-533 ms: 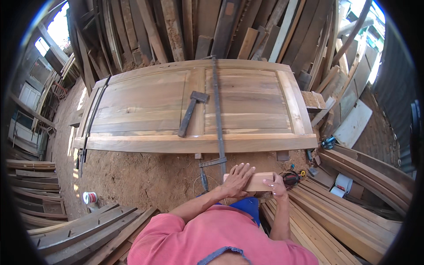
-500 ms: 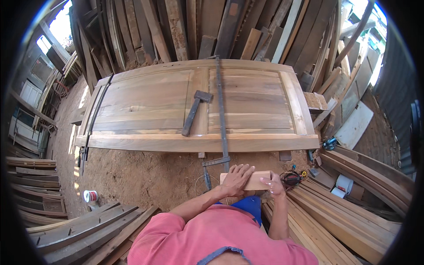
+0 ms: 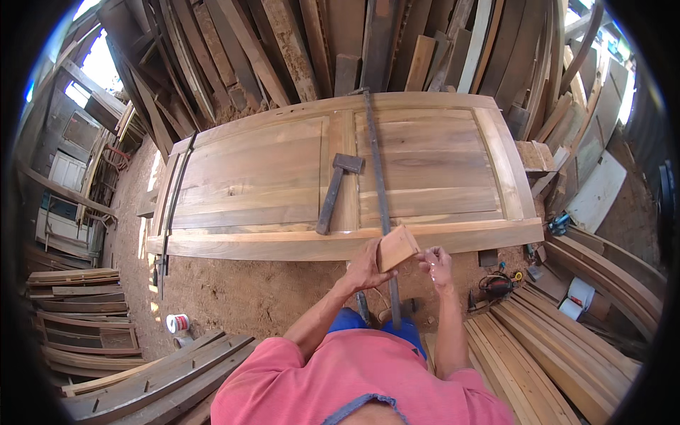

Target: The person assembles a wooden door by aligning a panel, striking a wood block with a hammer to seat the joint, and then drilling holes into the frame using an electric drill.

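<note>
My left hand (image 3: 365,266) grips a short, pale wooden block (image 3: 399,248), held tilted over the near edge of a panelled wooden door (image 3: 269,249). Close by the block's right end, my right hand (image 3: 438,266) has its fingers drawn together in a pinch; whatever lies between them is too small to make out. The door lies flat, with a hammer (image 3: 338,191) resting on its middle rail. One long bar clamp (image 3: 377,163) crosses the door right of the hammer, and a second bar clamp (image 3: 177,191) spans its left end.
Many boards (image 3: 347,74) lean upright behind the door. Stacked planks (image 3: 545,354) lie at the near right, more timber (image 3: 156,375) at the near left. A white tub (image 3: 178,324) stands on the dirt floor. A red-and-black power tool (image 3: 496,283) sits right of my right hand.
The block has risen toward the door's edge and turned from level to tilted. My right hand has come off its end and pinches beside it. The whole view has shifted slightly.
</note>
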The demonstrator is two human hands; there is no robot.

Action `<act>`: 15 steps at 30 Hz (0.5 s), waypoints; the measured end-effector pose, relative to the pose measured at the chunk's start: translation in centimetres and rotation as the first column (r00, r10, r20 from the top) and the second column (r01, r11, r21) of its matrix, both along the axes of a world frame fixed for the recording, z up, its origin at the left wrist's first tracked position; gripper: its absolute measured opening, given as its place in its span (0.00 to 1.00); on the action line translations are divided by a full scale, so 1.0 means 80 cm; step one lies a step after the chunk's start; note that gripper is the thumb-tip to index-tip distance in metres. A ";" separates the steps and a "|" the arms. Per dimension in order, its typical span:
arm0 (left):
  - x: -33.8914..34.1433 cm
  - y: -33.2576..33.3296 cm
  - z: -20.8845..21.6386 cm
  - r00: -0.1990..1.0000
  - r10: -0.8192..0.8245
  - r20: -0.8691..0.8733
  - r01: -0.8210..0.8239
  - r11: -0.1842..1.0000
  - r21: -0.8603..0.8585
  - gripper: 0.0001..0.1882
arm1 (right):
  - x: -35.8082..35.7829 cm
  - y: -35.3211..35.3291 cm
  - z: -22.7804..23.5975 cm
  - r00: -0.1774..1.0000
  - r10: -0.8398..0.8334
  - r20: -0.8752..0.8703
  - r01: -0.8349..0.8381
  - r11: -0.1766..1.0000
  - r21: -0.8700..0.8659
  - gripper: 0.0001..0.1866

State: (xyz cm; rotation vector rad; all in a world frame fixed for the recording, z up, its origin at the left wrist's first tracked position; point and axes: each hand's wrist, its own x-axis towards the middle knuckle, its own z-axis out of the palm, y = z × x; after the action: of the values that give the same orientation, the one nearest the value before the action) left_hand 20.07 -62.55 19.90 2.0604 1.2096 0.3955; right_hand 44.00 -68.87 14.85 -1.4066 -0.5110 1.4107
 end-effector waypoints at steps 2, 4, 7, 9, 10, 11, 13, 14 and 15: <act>0.000 0.044 0.006 0.998 0.040 0.046 -0.043 0.998 0.056 0.53 | 0.004 0.025 -0.026 0.967 0.056 0.248 -0.029 0.993 -0.110 0.08; -0.001 0.086 0.010 0.993 0.096 0.065 -0.105 0.984 0.142 0.54 | -0.004 0.041 -0.030 0.959 0.103 0.263 -0.068 0.988 -0.140 0.09; 0.012 0.164 0.001 0.989 0.131 0.067 -0.139 0.979 0.151 0.55 | -0.018 0.061 -0.062 0.880 0.182 0.439 -0.142 0.982 -0.123 0.11; 0.023 0.225 -0.017 0.994 0.072 0.084 -0.087 0.978 0.189 0.52 | -0.034 0.076 -0.081 0.810 0.227 0.540 -0.170 0.973 -0.154 0.13; 0.020 0.254 -0.021 0.995 0.050 0.082 -0.067 0.974 0.219 0.51 | -0.059 0.092 -0.062 0.788 0.261 0.558 -0.183 0.964 -0.193 0.16; 0.025 0.282 -0.022 0.996 0.017 0.088 -0.038 0.969 0.245 0.50 | -0.078 0.105 -0.046 0.762 0.289 0.579 -0.184 0.954 -0.235 0.18; 0.048 0.337 -0.016 0.998 -0.048 0.028 0.039 0.966 0.255 0.47 | -0.109 0.133 -0.047 0.714 0.373 0.592 -0.240 0.925 -0.293 0.20; 0.056 0.365 -0.019 0.997 -0.077 0.001 0.074 0.963 0.258 0.46 | -0.130 0.151 -0.046 0.706 0.402 0.583 -0.244 0.911 -0.332 0.21; 0.062 0.394 -0.028 0.993 -0.122 -0.006 0.118 0.950 0.288 0.46 | -0.153 0.172 -0.046 0.694 0.437 0.572 -0.255 0.892 -0.372 0.22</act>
State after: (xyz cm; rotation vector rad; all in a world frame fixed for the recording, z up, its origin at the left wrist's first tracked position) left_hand 25.03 -31.01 17.67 2.3623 1.0621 0.5524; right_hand 31.79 -55.11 11.16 -2.1229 -1.1231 1.2833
